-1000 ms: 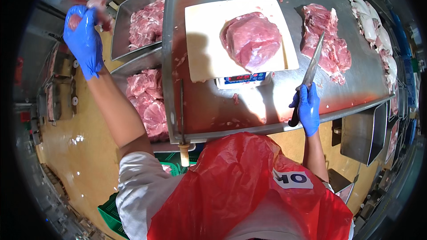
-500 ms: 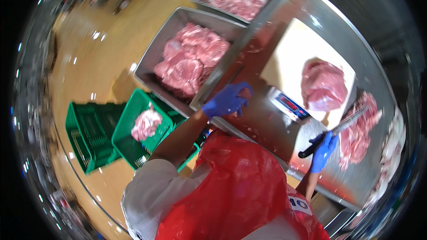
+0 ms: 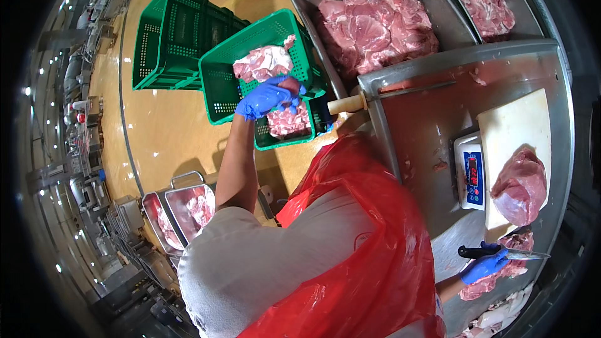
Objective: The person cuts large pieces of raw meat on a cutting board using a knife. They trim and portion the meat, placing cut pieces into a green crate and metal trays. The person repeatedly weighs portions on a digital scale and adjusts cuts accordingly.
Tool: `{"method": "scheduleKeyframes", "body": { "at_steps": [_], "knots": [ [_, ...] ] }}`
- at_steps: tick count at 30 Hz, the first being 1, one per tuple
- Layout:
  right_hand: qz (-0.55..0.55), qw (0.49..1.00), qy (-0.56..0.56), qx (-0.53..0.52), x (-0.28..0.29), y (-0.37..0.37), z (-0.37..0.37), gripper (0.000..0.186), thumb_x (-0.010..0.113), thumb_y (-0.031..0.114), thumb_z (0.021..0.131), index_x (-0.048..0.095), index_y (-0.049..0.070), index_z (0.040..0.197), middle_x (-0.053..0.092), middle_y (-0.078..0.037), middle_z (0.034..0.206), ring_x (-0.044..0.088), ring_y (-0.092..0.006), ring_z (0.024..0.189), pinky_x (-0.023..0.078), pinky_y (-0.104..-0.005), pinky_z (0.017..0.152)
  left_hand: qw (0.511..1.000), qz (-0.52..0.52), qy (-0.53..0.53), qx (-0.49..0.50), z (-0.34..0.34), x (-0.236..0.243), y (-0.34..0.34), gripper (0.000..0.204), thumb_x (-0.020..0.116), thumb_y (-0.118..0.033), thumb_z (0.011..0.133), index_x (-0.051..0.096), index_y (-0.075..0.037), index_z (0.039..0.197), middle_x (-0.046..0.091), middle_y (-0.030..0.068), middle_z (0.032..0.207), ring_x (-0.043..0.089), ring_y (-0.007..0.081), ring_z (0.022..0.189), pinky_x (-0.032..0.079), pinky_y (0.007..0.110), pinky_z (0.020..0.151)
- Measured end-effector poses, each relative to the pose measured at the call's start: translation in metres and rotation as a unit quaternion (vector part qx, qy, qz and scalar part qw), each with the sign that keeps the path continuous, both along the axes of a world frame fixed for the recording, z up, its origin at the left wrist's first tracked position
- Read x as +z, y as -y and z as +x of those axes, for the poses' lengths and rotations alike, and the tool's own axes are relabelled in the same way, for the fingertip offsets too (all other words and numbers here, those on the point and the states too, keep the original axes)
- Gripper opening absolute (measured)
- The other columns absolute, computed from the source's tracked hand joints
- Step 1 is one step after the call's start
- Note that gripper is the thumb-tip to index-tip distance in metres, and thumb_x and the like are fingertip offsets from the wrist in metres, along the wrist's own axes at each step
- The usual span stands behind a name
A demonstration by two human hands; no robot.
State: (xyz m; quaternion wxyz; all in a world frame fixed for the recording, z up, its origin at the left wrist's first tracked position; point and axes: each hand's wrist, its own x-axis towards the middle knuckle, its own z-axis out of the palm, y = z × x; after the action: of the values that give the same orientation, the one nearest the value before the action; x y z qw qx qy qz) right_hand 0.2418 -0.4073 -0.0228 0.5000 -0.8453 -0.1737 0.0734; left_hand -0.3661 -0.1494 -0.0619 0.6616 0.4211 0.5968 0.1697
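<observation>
My left hand [image 3: 269, 97], in a blue glove, is closed around a small piece of meat [image 3: 290, 85] above the green crates. Just beyond it, pale meat trimmings [image 3: 260, 64] lie in one green crate [image 3: 213, 87]; more trimmings [image 3: 291, 120] fill a lower crate [image 3: 282, 145] partly hidden by the hand. At the right, my gloved right hand [image 3: 485, 267] grips a black-handled knife [image 3: 526, 255], its blade pointing right over cut meat [image 3: 479, 289] on the metal table. A large piece of meat [image 3: 521, 186] rests on the white cutting board [image 3: 510, 119] nearby.
A digital scale [image 3: 469, 178] stands beside the board. A sharpening steel [image 3: 348, 104] with a pale handle lies across the table's edge [image 3: 383, 134]. Metal bins [image 3: 457, 31] of meat stand beyond. Another green crate [image 3: 164, 44] and steel tubs [image 3: 181, 195] are at the left.
My left hand has swung left from the table's edge to over the green crates, carrying the meat. The whole view has turned leftward. My right hand still holds the knife.
</observation>
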Motion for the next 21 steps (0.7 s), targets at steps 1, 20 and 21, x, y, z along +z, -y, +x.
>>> {"method": "scheduleKeyframes", "body": {
  "at_steps": [1, 20, 21],
  "knots": [
    [0.007, 1.000, -0.007, -0.010, -0.001, 0.000, 0.005, 0.039, 0.051, 0.037, 0.100, 0.046, 0.001, 0.089, 0.054, -0.008, 0.070, 0.056, -0.0197, 0.061, 0.052, -0.0350, 0.060, 1.000, 0.014, 0.025, 0.004, -0.018, -0.024, 0.012, 0.031, 0.067, -0.008, 0.081, 0.064, -0.001, 0.111, 0.071, 0.0112, 0.094, 0.066, 0.0171, 0.074, 0.049, 0.028, 0.059],
    [0.245, 0.966, -0.026, -0.078, -0.034, -0.078, -0.052, 0.027, 0.052, 0.016, 0.101, 0.055, -0.001, 0.122, 0.059, -0.003, 0.104, 0.052, -0.0106, 0.092, 0.043, -0.0264, 0.083, 0.632, 0.483, 0.248, -0.553, 0.560, 0.045, -0.111, 0.091, 0.081, -0.039, 0.077, 0.035, -0.007, 0.148, 0.039, 0.0198, 0.148, 0.039, 0.0313, 0.136, 0.032, 0.040, 0.113],
    [0.262, 0.963, -0.015, -0.056, -0.038, -0.080, -0.051, 0.027, 0.051, 0.015, 0.101, 0.055, -0.001, 0.122, 0.057, -0.002, 0.105, 0.052, -0.0100, 0.092, 0.042, -0.0255, 0.083, 0.639, 0.388, 0.273, -0.605, 0.583, 0.042, -0.109, 0.089, 0.079, -0.040, 0.078, 0.035, -0.007, 0.149, 0.042, 0.0185, 0.147, 0.040, 0.0311, 0.136, 0.031, 0.040, 0.115]
  ]
}}
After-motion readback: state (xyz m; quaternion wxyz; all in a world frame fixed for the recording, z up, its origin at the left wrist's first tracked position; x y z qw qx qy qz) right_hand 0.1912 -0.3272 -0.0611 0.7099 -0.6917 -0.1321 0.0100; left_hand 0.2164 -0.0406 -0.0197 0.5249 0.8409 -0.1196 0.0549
